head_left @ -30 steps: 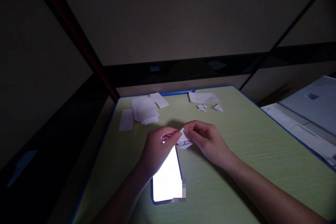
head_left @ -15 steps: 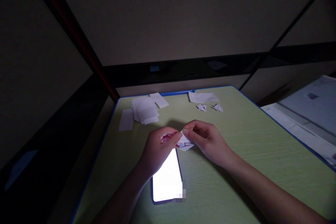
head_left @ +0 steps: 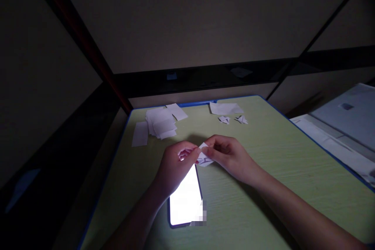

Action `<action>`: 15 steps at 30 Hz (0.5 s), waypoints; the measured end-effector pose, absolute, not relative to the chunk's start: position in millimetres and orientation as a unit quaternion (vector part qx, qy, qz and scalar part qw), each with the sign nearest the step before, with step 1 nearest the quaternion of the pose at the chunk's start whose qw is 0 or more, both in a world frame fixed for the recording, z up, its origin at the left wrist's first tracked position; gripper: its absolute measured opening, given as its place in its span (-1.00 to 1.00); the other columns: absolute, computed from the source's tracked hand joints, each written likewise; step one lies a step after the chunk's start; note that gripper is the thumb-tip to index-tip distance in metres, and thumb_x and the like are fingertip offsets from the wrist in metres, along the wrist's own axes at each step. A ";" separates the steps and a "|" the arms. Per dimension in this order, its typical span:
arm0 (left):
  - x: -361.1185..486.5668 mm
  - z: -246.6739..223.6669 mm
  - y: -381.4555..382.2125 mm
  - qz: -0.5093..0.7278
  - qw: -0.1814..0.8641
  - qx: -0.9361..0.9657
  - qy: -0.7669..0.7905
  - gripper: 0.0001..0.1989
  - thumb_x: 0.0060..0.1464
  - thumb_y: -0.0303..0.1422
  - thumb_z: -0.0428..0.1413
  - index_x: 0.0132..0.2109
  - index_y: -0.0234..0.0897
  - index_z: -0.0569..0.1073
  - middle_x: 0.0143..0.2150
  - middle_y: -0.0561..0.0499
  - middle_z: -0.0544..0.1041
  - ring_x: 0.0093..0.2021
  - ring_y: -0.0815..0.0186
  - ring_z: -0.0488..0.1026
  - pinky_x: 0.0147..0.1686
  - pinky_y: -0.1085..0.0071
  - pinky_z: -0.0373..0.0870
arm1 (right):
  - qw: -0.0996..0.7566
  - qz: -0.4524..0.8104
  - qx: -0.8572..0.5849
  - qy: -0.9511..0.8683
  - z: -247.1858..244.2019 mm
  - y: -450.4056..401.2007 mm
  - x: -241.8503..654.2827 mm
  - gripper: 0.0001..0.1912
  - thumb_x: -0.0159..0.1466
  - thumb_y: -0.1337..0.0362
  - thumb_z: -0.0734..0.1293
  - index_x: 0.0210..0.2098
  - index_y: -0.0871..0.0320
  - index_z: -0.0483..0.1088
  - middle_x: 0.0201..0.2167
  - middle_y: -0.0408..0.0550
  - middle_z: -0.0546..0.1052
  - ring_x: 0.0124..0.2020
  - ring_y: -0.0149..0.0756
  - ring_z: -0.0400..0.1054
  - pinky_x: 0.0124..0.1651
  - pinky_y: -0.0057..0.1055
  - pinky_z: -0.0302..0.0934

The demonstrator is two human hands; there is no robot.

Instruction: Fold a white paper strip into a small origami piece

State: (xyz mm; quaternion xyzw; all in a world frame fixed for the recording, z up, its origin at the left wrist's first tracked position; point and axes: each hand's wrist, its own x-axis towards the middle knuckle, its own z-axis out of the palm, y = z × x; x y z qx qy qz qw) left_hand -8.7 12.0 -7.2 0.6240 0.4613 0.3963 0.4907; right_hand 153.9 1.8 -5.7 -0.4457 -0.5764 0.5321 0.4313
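A small folded piece of white paper (head_left: 205,160) with dark marks is pinched between my two hands above the table. My left hand (head_left: 179,166) grips its left edge between thumb and fingers. On the other side my right hand (head_left: 230,157) is closed on the paper, its thumb pressing on the face and the other fingers curled behind. A pointed tip of the paper rises between the thumbs. Below my left hand lies a phone (head_left: 185,205) with a glaring white screen, its upper part partly covered by that hand.
Loose white sheets (head_left: 160,122) overlap at the table's back left. Two small folded paper shapes (head_left: 224,120) lie at the back right, in front of a flat sheet (head_left: 227,108). The green table (head_left: 281,156) has a blue edge. White furniture (head_left: 336,125) stands to the right.
My right thumb has slid slightly left and down on the paper, and a pointed tip now shows above the thumbs. Both hands keep hold of it.
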 end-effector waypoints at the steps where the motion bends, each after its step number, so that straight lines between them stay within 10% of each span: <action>1: -8.5 -6.8 11.4 0.401 0.475 0.631 0.464 -0.90 -0.02 -0.38 0.11 -0.40 -0.33 0.46 -0.48 0.02 0.51 -0.45 0.37 0.45 -0.44 0.47 0.37 | 0.430 0.530 -0.447 -0.578 -6.2 1.3 154.0 -0.76 0.17 0.15 0.33 -0.47 0.20 0.33 -0.55 -0.15 0.39 -0.51 -0.40 0.26 -0.45 -0.44 0.14; 15: -9.8 -8.4 9.3 0.409 0.349 0.723 0.435 -0.90 0.05 -0.43 0.08 -0.41 -0.32 0.44 -0.49 0.06 0.45 -0.45 0.42 0.37 -0.42 0.51 0.28 | 0.469 0.502 -0.433 -0.583 -5.7 -1.7 152.5 -0.86 0.19 0.23 0.32 -0.39 0.19 0.35 -0.51 -0.15 0.37 -0.47 -0.40 0.24 -0.41 -0.43 0.14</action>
